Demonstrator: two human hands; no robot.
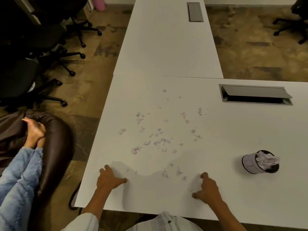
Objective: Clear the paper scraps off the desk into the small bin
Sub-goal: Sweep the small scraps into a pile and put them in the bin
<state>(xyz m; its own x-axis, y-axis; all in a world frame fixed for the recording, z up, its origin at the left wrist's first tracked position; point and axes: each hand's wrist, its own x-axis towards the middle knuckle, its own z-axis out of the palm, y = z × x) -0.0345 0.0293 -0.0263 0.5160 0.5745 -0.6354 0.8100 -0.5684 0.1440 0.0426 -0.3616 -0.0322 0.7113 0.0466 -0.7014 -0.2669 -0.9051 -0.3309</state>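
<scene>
Left hand [109, 180] flat-ish on the desk [166, 47], fingers spread and curled at the tips, holding nothing. Right hand [207, 187] the same: fingertips down, loosely splayed, nothing in its grasp. Between the two hands, a few scraps [178, 171] lie just ahead of the fingers, at 12 o'clock from the gap, nearer the right hand; one tiny bit sits just beside the right thumb. The main scatter [156, 137] lies farther out, 12 to 1 o'clock from the left hand, 11 o'clock from the right, a loose patch stretching away from the body toward the far edge, with no single long axis worth naming. Bin [260, 161] stands at about 2 o'clock from the right hand, near it and well apart from the left; already holds crumpled paper above the rim. Right hand is clearly the nearer to the bin, so scraps likely want gathering rightward. Nothing on the desk lies between scatter and bin. Cable hatch [255, 95] sits open beyond the bin at 1 o'clock; light scraps could drift in. Chairs [41, 47] and a seated person's legs [21, 167] off at 9 to 10 o'clock, clear of the work.
</scene>
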